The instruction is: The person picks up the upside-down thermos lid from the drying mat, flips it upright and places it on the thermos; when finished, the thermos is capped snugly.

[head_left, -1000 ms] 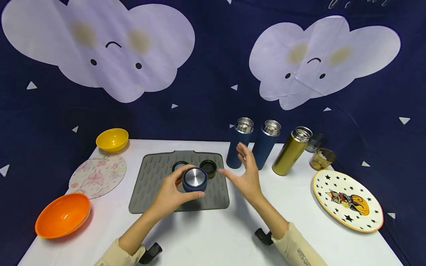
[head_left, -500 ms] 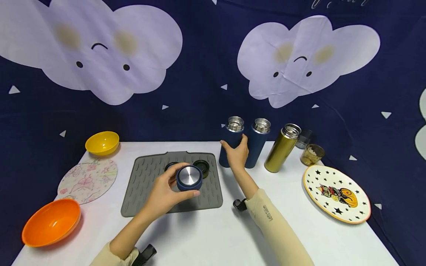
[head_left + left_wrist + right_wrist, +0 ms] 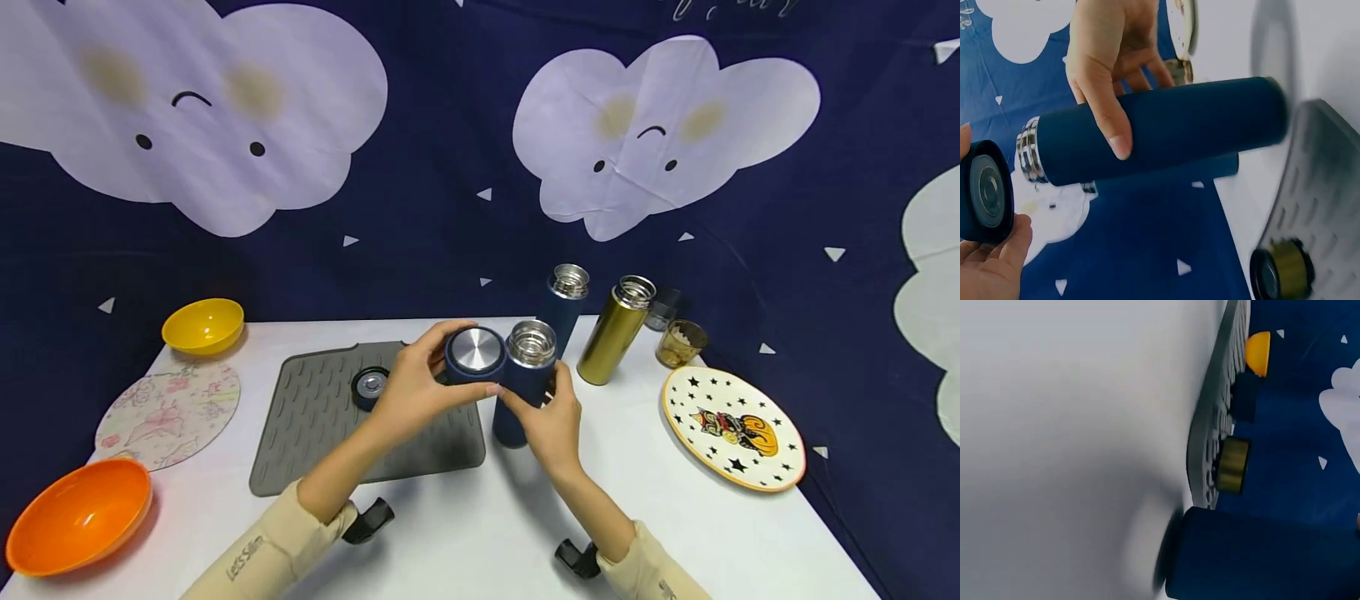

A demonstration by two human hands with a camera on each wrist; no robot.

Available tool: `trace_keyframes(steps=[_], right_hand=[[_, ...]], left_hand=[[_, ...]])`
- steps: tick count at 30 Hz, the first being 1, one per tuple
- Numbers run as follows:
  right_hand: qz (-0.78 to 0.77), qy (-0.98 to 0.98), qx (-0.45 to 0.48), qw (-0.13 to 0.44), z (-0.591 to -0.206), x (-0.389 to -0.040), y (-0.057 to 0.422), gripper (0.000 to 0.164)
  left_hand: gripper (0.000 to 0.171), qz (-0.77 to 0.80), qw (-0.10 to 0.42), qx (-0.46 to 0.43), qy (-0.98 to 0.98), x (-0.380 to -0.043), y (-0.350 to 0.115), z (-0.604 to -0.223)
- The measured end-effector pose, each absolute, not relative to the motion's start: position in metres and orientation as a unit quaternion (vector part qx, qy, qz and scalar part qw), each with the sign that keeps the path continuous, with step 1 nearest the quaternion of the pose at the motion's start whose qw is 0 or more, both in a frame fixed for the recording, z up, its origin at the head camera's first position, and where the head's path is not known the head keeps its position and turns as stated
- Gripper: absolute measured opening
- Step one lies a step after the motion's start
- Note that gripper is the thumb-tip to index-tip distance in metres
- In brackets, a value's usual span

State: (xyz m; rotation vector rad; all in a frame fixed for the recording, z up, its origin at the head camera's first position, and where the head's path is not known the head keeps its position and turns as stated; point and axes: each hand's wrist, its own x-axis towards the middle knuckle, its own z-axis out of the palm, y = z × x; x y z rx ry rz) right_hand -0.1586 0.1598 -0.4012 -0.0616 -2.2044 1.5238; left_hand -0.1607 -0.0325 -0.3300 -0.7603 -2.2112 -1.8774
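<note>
"Comparing this moment with half a second ago, what has been changed?"

"The near blue bottle (image 3: 527, 381) has been brought forward by the right hand (image 3: 553, 422), and the steel-topped lid (image 3: 476, 350) has been carried rightward by the left hand (image 3: 420, 381). The two are now held just beside each other."

"What is meant by that?"

"By judgement, lid and bottle have been paired for the work, but not joined: a gap is shown between them in the left wrist view."

"How are the hands set?"

"Both are closed around something. The lid's side is held between left thumb and fingers, steel face upward; the bottle's upper body is gripped by the right. Whether its base is touching the table (image 3: 465, 533) cannot be told."

"And farther off?"

"A dark lid (image 3: 371, 387) and a gold lid (image 3: 1233, 465) are borne by the grey mat (image 3: 300, 425); behind, the far blue bottle (image 3: 560, 315) and gold bottle (image 3: 615, 333) are seen uncapped."
</note>
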Motion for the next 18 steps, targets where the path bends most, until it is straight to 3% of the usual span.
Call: trace_keyframes(steps=[18], right_hand=[[0.530,-0.808,-0.001,0.258,-0.414,-0.148,0.162,0.062]], left_hand=[[0.068,-0.589,0.065,-0.308,-0.745,-0.199,0.038,-0.337]])
